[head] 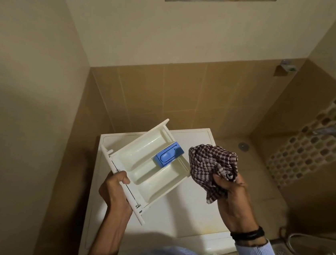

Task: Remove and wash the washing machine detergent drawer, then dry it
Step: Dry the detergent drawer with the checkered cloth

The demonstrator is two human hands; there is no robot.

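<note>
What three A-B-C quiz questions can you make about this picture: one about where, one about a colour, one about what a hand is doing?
1. Where is the drawer?
A. above the washing machine
B. in a bucket
C. in a sink

2. What colour is the small piece inside the drawer?
A. red
B. blue
C. green

3. What is the right hand doing?
A. holding nothing
B. holding a sponge
C. gripping a checked cloth

1 A: the left hand holds it over the machine top.
2 B: it is bright blue.
3 C: its fingers curl round the cloth.
</note>
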